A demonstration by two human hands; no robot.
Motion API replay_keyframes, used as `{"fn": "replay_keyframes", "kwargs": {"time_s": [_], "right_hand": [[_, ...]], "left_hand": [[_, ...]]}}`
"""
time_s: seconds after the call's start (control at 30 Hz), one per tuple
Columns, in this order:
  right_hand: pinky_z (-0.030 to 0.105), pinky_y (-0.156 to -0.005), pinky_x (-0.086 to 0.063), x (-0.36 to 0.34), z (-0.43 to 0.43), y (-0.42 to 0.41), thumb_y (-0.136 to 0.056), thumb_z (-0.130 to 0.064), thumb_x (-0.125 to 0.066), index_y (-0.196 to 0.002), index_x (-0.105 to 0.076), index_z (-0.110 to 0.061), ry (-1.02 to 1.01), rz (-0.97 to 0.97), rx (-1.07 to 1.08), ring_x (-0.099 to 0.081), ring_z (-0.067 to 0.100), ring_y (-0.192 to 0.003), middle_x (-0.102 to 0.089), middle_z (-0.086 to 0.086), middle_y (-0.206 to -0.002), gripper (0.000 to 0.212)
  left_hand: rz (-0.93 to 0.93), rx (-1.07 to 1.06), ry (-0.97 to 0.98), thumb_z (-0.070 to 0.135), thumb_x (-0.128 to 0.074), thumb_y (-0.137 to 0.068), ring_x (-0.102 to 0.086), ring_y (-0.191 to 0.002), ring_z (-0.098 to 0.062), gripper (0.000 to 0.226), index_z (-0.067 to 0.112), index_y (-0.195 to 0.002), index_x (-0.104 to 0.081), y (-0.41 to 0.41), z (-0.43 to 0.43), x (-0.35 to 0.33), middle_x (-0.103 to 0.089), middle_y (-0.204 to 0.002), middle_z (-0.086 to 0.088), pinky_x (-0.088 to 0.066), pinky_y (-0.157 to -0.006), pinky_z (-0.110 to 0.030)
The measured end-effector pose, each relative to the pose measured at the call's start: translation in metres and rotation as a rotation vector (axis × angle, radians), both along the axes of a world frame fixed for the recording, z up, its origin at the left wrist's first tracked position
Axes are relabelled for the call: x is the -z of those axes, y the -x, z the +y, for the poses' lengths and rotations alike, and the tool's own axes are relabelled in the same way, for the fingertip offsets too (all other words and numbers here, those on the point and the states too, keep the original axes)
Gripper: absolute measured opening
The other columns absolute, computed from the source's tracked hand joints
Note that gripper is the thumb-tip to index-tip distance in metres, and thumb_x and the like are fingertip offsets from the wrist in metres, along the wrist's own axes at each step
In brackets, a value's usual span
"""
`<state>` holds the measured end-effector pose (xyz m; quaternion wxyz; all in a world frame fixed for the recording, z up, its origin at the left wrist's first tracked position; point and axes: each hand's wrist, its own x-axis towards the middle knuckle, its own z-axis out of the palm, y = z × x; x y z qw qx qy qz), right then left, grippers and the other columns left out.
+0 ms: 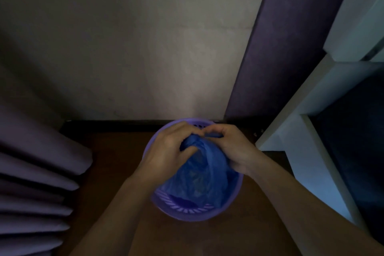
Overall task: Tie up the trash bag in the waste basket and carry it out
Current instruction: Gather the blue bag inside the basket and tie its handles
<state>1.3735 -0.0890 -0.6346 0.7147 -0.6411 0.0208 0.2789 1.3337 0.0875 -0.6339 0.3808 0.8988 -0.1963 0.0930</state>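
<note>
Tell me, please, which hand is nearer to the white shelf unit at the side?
Right. The right hand grips the blue trash bag on the side facing the white shelf unit; the left hand grips it on the far side.

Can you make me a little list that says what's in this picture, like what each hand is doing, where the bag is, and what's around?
place: dim corner by a pale wall, brown floor
waste basket: purple, slotted, standing on the floor
trash bag: blue, body sits inside the basket, top gathered up
left hand: gripping the bunched top of the bag
right hand: pinching the bag's top from the other side
knot: cannot tell if finished
left of basket: purple curtain
right of basket: white shelf unit
</note>
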Motion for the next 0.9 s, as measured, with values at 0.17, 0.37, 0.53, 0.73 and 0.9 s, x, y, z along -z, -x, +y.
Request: {"fn": "replay_keyframes", "kwargs": {"time_s": [0.17, 0.37, 0.53, 0.73, 0.9], "right_hand": [[0.031, -0.064, -0.044, -0.003, -0.007, 0.0, -0.091, -0.009, -0.058, -0.086, -0.066, -0.002, 0.041, 0.083, -0.24, -0.058, 0.022, -0.068, -0.063, 0.008, -0.073, 0.012], [0.017, -0.089, -0.045, -0.009, -0.004, 0.009, -0.077, -0.046, -0.078, -0.1, -0.069, -0.028, 0.676, -0.715, -0.422, -0.05, -0.004, -0.105, -0.051, -0.018, -0.109, 0.03], [0.033, -0.081, -0.052, -0.001, -0.012, 0.004, -0.08, -0.04, -0.069, -0.104, -0.067, -0.02, 0.714, -1.016, -0.24, -0.059, 0.009, -0.095, -0.053, -0.007, -0.108, 0.032], [0.014, -0.077, -0.042, 0.003, -0.019, -0.003, -0.094, -0.021, -0.063, -0.103, -0.072, -0.019, 0.547, -1.006, -0.198, -0.058, -0.001, -0.086, -0.061, -0.012, -0.089, 0.014], [0.01, -0.072, -0.037, 0.013, -0.014, -0.003, -0.093, -0.016, -0.062, -0.099, -0.065, -0.03, 0.581, -0.914, -0.145, -0.055, -0.006, -0.084, -0.055, -0.018, -0.087, 0.016]], "left_hand": [[0.143, -0.005, 0.01, 0.005, -0.06, -0.088, -0.052, -0.094, -0.002, 0.018, 0.02, -0.097, -0.062, -0.003, 0.003, 0.001, -0.046, -0.099, 0.014, -0.04, -0.081, -0.013], [0.349, -0.048, 0.144, 0.007, -0.053, -0.083, -0.054, -0.062, 0.003, 0.027, 0.032, -0.073, -0.055, -0.006, 0.003, -0.004, -0.058, -0.064, 0.011, -0.037, -0.059, -0.011], [0.54, -0.036, 0.335, 0.013, -0.06, -0.092, -0.06, -0.067, -0.018, 0.016, 0.0, -0.085, -0.068, -0.008, 0.006, -0.004, -0.067, -0.077, -0.022, -0.045, -0.063, -0.032], [0.81, -0.018, 0.59, 0.014, -0.061, -0.093, -0.069, -0.072, -0.017, 0.022, -0.004, -0.105, -0.067, -0.003, 0.009, -0.011, -0.073, -0.081, -0.008, -0.053, -0.058, -0.022], [0.997, 0.006, 0.804, 0.024, -0.067, -0.088, -0.071, -0.096, -0.023, 0.03, 0.009, -0.114, -0.069, 0.002, 0.009, -0.01, -0.075, -0.105, -0.012, -0.059, -0.075, -0.03]]}}
